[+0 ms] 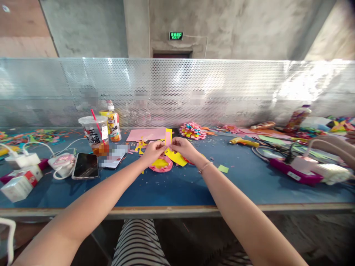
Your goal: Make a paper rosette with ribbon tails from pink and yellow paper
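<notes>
Pink paper strip (168, 139), one, flat and narrow, pinched between fingertips of two hands, left hand (154, 152) and right hand (183, 147), yellow paper (170, 130) behind it, over middle of blue surface (183, 190), one rounded pink-yellow paper piece (161, 169) near, one layered paper flower (193, 130) far right.

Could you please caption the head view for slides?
Left hand and right hand hold a pink strip above a blue table.

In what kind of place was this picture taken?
Probably a shared craft workroom: coloured paper scraps and a layered paper piece lie on the long table, with an exit sign beyond.
</notes>
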Tool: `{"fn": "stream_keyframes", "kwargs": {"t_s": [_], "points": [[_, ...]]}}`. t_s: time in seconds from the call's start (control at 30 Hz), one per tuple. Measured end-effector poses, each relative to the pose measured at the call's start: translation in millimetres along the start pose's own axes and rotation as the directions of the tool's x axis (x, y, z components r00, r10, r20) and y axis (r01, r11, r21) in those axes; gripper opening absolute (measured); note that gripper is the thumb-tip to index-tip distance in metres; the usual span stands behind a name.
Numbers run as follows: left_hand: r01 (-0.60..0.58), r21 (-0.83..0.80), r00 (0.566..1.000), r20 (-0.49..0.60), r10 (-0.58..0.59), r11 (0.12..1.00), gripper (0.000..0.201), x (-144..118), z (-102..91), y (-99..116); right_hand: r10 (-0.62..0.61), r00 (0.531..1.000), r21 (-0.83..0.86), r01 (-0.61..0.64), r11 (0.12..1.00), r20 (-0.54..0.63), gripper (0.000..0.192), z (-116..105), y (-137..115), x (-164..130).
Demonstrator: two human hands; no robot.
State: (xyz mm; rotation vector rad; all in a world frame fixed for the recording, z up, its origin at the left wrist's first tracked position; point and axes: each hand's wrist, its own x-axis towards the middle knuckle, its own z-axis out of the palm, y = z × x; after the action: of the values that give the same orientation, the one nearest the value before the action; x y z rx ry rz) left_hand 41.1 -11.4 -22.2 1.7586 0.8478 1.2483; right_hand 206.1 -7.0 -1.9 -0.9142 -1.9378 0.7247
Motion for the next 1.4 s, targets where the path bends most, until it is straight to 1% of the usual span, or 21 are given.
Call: {"fn": "stream_keyframes", "kwargs": {"t_s": [0.2,0.33,0.47,0.53,0.63,0.73,0.8,0.9,0.93,0.97,1.0,1.03,1.07,1.1,1.13,1.17,1.2,1.23,1.3,1.33,1.4], "points": [[0.014,-0.003,1.0,-0.014,-0.014,1.0,0.028,-1,0.9,3,-0.011,1.0,-0.026,0.01,1.0,-0.006,0.016,0,1,1],[0.029,-0.014,1.0,-0.007,-0.029,0.999,0.027,-2,0.9,4,-0.002,1.0,-0.011,0.002,1.0,0.002,0.015,0,0,0],[0.014,-0.009,1.0,0.003,-0.013,1.0,0.028,-2,0.5,4,0.009,1.0,0.015,-0.009,1.0,0.004,0.014,-1,-1,-1],[0.013,0.013,1.0,0.016,-0.013,1.0,0.028,-2,1.2,5,0.028,1.0,0.033,-0.029,0.999,0.006,0.013,-2,-3,-2],[0.009,0.075,0.999,0.038,-0.012,0.997,0.028,-3,3.9,5,0.108,0.993,0.057,-0.111,0.992,0.045,0.008,-6,-7,-4],[0.01,0.111,0.997,0.072,-0.018,0.994,0.028,-3,6.9,4,0.227,0.962,0.054,-0.238,0.97,0.153,0.002,-10,-14,-10],[0.035,0.134,0.994,0.095,-0.048,0.99,0.029,-3,8.1,2,0.324,0.917,0.028,-0.34,0.94,0.23,0.004,-14,-19,-18],[0.063,0.189,0.991,0.103,-0.084,0.98,0.031,-2,10.7,4,0.433,0.856,-0.024,-0.445,0.895,0.282,0.007,-22,-21,-38],[0.028,0.24,0.996,0.075,-0.047,0.97,0.034,-3,12.3,7,0.45,0.845,-0.038,-0.46,0.887,0.29,0.007,-26,-21,-46],[-0.037,0.332,0.998,0.062,0.017,0.943,0.037,-5,14.7,12,0.461,0.835,-0.05,-0.469,0.882,0.3,0.007,-30,-20,-54],[-0.116,0.446,0.993,0.08,0.09,0.887,0.04,-8,17.7,17,0.474,0.827,-0.065,-0.478,0.876,0.303,0.006,-34,-19,-62],[-0.214,0.534,0.976,0.147,0.16,0.818,0.043,-13,21.5,22,0.492,0.818,-0.094,-0.488,0.868,0.298,0.008,-38,-17,-69],[-0.328,0.574,0.942,0.264,0.21,0.75,0.041,-18,25.8,27,0.515,0.809,-0.136,-0.498,0.856,0.282,0.011,-42,-15,-75],[-0.437,0.573,0.887,0.404,0.225,0.693,0.036,-24,30.6,31,0.541,0.801,-0.178,-0.511,0.841,0.258,0.016,-44,-13,-81],[-0.519,0.548,0.825,0.523,0.216,0.656,0.034,-31,35.7,34,0.561,0.796,-0.224,-0.518,0.826,0.228,0.019,-46,-11,-85],[-0.588,0.511,0.755,0.625,0.199,0.627,0.036,-37,40.6,35,0.569,0.798,-0.277,-0.512,0.813,0.199,0.02,-47,-9,-89],[-0.629,0.494,0.709,0.681,0.182,0.6,0.037,-43,45.3,35,0.56,0.809,-0.336,-0.485,0.807,0.176,0.018,-47,-8,-93],[-0.652,0.496,0.688,0.705,0.173,0.574,0.037,-47,49.3,34,0.534,0.83,-0.402,-0.439,0.804,0.16,0.014,-45,-8,-96],[-0.669,0.52,0.673,0.726,0.138,0.531,0.037,-52,54.9,29,0.448,0.883,-0.554,-0.306,0.774,0.139,0.005,-41,-10,-101],[-0.669,0.532,0.674,0.728,0.122,0.519,0.036,-52,56.4,26,0.404,0.905,-0.622,-0.241,0.745,0.135,0.003,-39,-12,-103],[-0.681,0.531,0.664,0.738,0.119,0.504,0.036,-50,57.6,21,0.343,0.926,-0.695,-0.144,0.704,0.157,0.005,-38,-15,-104]]}}
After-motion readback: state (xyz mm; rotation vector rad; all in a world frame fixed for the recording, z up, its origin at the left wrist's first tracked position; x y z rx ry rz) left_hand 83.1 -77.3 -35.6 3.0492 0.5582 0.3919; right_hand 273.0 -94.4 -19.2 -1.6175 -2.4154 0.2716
